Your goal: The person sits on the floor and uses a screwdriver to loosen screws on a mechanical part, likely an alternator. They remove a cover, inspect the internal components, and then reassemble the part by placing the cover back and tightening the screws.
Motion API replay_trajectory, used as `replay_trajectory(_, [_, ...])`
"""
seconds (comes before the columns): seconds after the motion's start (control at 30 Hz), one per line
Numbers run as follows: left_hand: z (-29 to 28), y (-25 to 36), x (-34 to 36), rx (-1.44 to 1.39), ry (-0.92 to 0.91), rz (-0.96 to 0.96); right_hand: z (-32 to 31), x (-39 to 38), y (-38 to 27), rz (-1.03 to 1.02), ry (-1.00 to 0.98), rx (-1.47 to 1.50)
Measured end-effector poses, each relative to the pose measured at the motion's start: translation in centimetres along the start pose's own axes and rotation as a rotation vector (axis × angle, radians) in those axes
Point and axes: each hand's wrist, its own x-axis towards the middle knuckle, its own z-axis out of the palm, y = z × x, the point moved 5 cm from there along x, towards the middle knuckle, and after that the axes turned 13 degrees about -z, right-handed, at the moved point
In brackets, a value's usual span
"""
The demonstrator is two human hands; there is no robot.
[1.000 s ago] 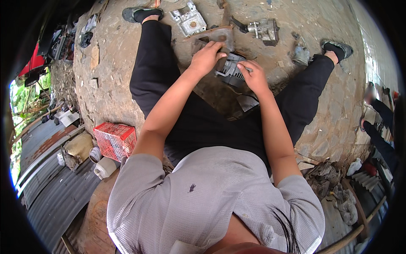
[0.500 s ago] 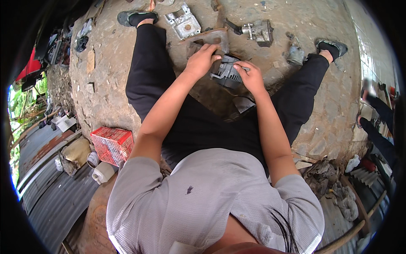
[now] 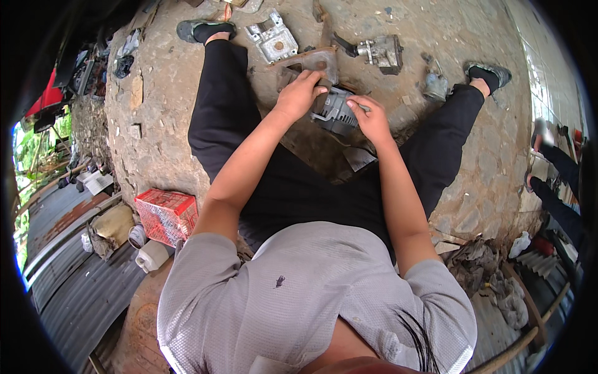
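Housing (image 3: 337,112) of grey slotted metal is flanked by the left hand (image 3: 301,95) at its far left edge and the right hand (image 3: 372,119) at its right; whether either grip is clamped cannot be told.

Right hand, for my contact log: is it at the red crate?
No, the right hand is at the grey slotted housing.

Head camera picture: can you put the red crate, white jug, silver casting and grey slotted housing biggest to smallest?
1. Red crate
2. Silver casting and grey slotted housing: too alike to rank; the housing is partly covered
3. White jug
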Motion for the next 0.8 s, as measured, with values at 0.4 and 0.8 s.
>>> replay_trajectory(0.4, [0.1,-0.3,0.2,0.029,-0.024,0.007,0.2,0.1,-0.3,0.084,-0.155,0.023])
replay_trajectory(0.8, [0.1,-0.2,0.1,0.008,-0.006,0.026,0.2,0.3,-2.0,-0.007,-0.11,-0.046])
